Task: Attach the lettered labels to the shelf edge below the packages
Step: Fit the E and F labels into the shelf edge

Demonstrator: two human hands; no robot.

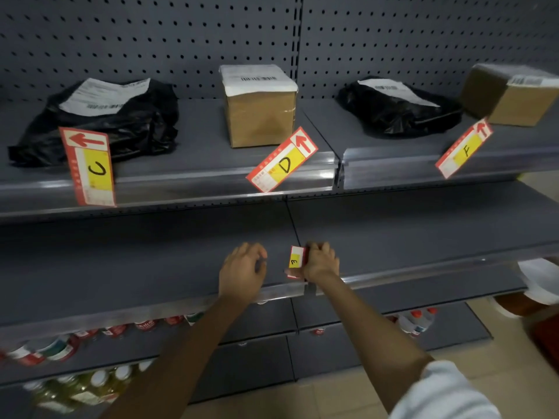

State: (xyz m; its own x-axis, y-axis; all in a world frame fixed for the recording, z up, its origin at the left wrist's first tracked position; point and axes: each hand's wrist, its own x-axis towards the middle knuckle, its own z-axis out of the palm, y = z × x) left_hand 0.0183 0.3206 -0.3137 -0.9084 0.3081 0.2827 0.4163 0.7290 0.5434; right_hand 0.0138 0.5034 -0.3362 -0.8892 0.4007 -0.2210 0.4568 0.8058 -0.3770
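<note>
E label [295, 261] pinched in right hand [321, 262] over middle shelf | left hand [242, 269] loosely curled, empty — at 9 o'clock | C [89, 167], D [281, 160], F [464, 148] labels seen on upper shelf edge [193, 184] — askew

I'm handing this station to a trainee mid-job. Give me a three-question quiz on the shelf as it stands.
1. True or false: the D label sits level in the shelf edge.
2. Which letter is on the label in the right hand? A) C B) E C) F
3. How many packages are on the top shelf, counting each black bag and brown box?

Key: 1. False, it is tilted. 2. B, the E label. 3. Four: two bags, two boxes.
</note>
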